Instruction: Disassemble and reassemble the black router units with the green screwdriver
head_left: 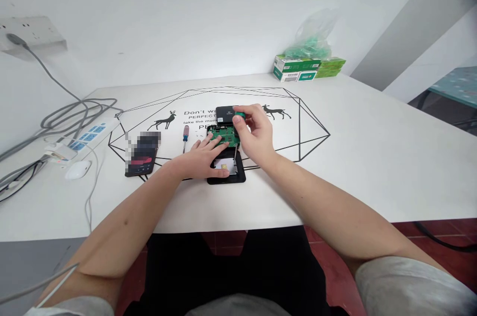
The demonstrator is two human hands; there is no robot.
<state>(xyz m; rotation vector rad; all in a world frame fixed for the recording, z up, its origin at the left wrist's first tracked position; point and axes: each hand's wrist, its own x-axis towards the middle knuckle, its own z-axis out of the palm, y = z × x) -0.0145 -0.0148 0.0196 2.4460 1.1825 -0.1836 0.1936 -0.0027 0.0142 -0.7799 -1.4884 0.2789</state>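
My left hand (204, 158) lies with its fingers spread over a green circuit board (224, 132), its thumb on the pale panel of an opened black device housing (241, 175). In my right hand (257, 132) is a screwdriver (240, 115) with a green handle, pinched between thumb and fingers. Its shaft points down to the right side of the housing, near the board's lower edge; the exact contact of the tip is too small to tell. A flat black rectangular piece (225, 115) with a small label lies just beyond the board. Left of the board rests a second screwdriver (185, 132) with a red and blue handle.
A phone (144, 154) and a white earbud case (78, 170) lie to the left. Beside them are a power strip (93, 133) and coiled grey cables (70, 115). Green and white boxes (298, 68) with a plastic bag (311, 40) on top stand against the wall.
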